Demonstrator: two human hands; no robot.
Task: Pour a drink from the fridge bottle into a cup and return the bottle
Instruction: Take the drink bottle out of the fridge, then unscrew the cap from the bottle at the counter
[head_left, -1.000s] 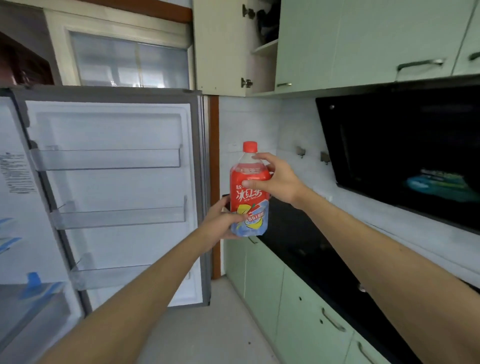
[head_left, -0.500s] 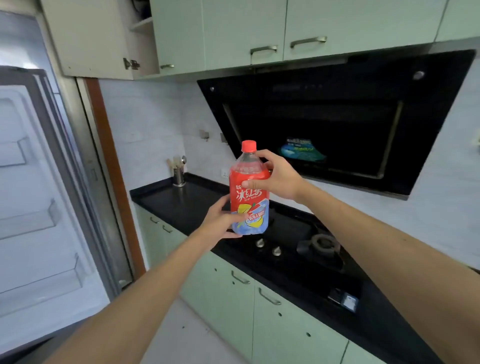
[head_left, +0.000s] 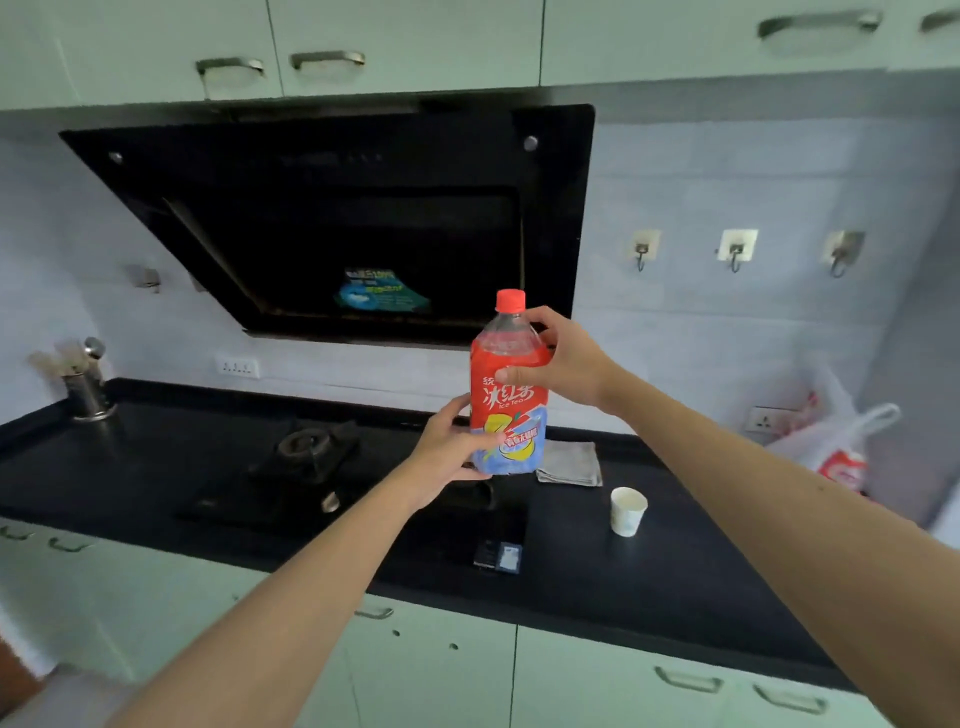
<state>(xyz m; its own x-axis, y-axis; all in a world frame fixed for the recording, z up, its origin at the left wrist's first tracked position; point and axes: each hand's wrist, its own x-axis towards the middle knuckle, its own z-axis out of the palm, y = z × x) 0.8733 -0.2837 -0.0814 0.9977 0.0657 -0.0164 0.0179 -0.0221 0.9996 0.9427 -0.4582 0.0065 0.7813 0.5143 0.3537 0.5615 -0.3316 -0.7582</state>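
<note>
Over the counter (head_left: 675, 571), left hand (head_left: 447, 452) and right hand (head_left: 566, 364) clasp the bottle (head_left: 511, 410).

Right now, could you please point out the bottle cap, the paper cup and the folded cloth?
bottle cap (head_left: 510, 301): head view, red side.
paper cup (head_left: 627, 519): head view, outer wall.
folded cloth (head_left: 571, 462): head view, top face.

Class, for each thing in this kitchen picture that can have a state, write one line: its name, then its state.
bottle: upright, held above the counter
cap: on the bottle
left hand: grips the bottle's lower part
right hand: grips the bottle's upper part
cup: upright on the counter, untouched
cloth: folded, flat on the counter
burner: no flame visible
upper cabinet doors: shut
</note>
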